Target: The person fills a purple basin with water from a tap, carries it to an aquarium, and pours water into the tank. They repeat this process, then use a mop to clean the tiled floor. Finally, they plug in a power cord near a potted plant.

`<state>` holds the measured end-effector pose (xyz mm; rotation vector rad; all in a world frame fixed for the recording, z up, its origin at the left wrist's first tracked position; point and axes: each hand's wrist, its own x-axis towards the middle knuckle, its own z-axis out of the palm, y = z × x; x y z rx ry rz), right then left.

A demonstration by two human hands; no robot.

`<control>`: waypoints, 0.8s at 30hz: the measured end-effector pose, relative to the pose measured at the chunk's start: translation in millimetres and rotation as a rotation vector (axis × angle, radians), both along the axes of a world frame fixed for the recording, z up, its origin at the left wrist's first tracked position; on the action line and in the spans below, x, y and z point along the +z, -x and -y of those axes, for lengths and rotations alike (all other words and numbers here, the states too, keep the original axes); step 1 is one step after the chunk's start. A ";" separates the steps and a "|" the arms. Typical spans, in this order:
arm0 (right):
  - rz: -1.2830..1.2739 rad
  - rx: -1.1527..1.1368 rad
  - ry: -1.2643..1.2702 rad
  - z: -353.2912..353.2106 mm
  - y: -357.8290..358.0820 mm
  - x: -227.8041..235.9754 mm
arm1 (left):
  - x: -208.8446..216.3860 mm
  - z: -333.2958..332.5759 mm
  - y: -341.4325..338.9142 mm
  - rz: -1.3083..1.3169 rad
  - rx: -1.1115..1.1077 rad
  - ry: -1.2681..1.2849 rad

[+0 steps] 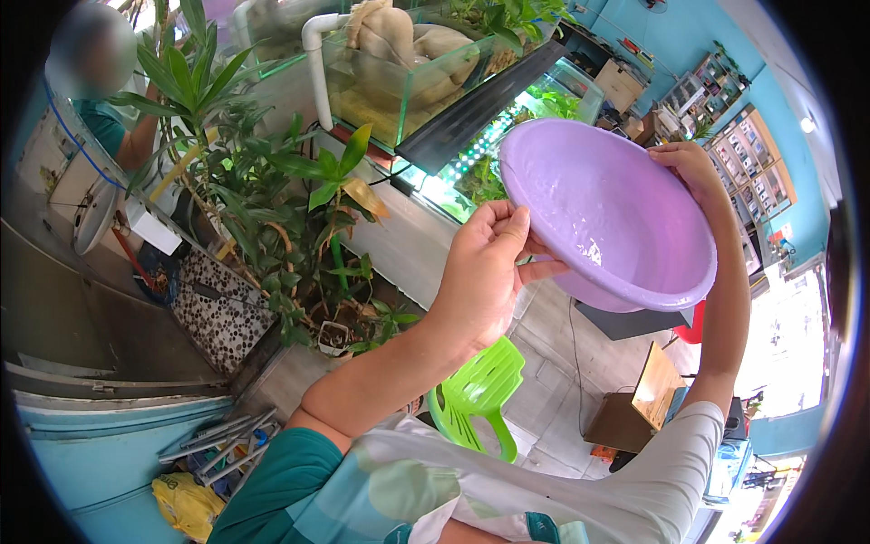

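A light purple plastic basin [648,218] is raised in front of me, tilted so its wet, shiny inside faces me. My left hand [489,272] grips its near left rim, thumb on top and fingers partly hidden under the edge. At the far right rim, my right hand [691,170] is closed over the edge, its thumb and fingers partly behind the basin. Beyond the basin stands a lit planted aquarium [480,181] with a dark light cover [476,104]. I cannot make out any water in the basin for certain.
A glass tank [381,95] with driftwood and a white pipe [314,68] stands behind. Leafy potted plants [263,199] crowd the left. A green plastic chair [480,390] sits below my left forearm. Metal tubes [227,444] and a yellow bag [186,503] lie lower left.
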<state>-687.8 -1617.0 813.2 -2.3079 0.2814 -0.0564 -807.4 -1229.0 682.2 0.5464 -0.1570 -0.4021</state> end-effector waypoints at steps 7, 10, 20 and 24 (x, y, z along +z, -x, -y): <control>-0.043 0.014 0.052 -15.3 -6.1 12.0 | -2.5 -5.7 -3.6 0.002 -0.054 0.065; -0.044 0.009 0.073 -19.6 -7.0 16.8 | -2.0 -7.5 -4.8 -0.016 -0.075 0.077; -0.131 -0.046 0.177 -24.7 -14.0 40.2 | -4.7 -10.7 -9.8 -0.069 -0.125 0.125; -0.156 -0.053 0.223 -28.9 -20.5 50.2 | -5.5 -12.6 -12.2 -0.081 -0.150 0.154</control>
